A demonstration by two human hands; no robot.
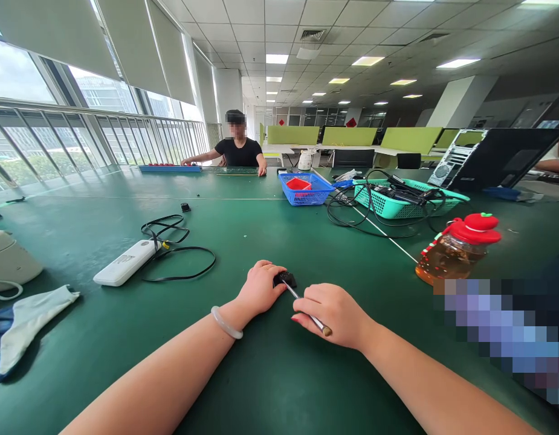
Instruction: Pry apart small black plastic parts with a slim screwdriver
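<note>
My left hand rests on the green table with its fingers closed around a small black part, pinning it down. A pale bangle sits on that wrist. My right hand is closed around a thin metal tool with a brown end. The tool's tip touches the black part. Both hands lie close together near the table's middle front.
A white power strip with a black cable lies at left, a white glove further left. A red-lidded bottle stands at right. Blue basket and teal basket sit behind. A person in black sits at the far end.
</note>
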